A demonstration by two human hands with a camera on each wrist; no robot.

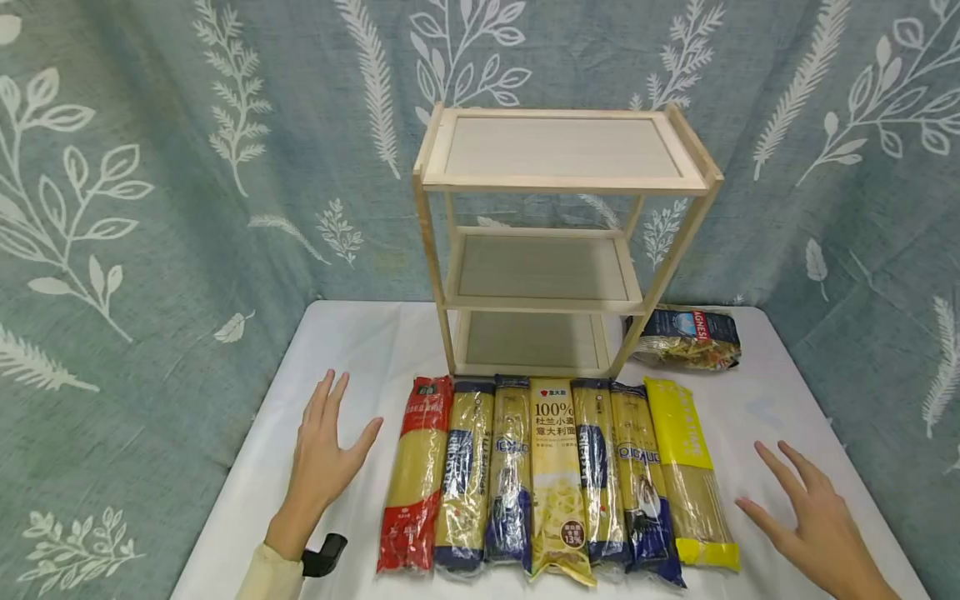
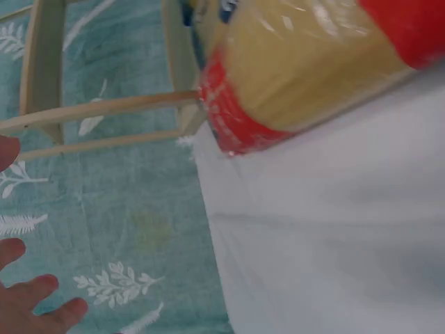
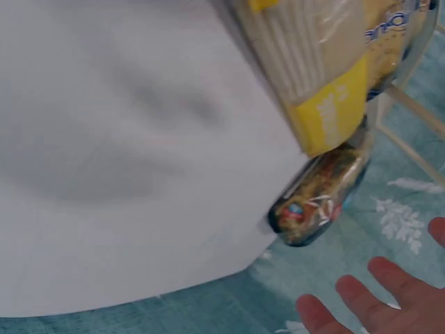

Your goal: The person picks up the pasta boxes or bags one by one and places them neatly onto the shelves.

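Observation:
Several long packs of pasta lie side by side on the white table (image 1: 352, 533). Leftmost is a red pack of spaghetti (image 1: 414, 475), and my left hand (image 1: 322, 454) hovers to its left with fingers spread and nothing in them. A yellow pack of noodles (image 1: 688, 475) ends the row at the right. Beyond it my right hand (image 1: 813, 517) is held out, fingers apart, also without anything in its grasp. Between them lie blue-and-gold spaghetti packs (image 1: 465, 479) and a cream pack with Chinese print (image 1: 557, 479). Each wrist view catches only fingertips of its hand.
Behind the row stands a light wooden shelf rack (image 1: 543, 304) with three tiers. A dark Agnesi pasta bag (image 1: 686, 337) lies at its right, partly behind a rack leg. Blue-green leaf-patterned curtains (image 1: 165, 250) enclose the table at the back and sides.

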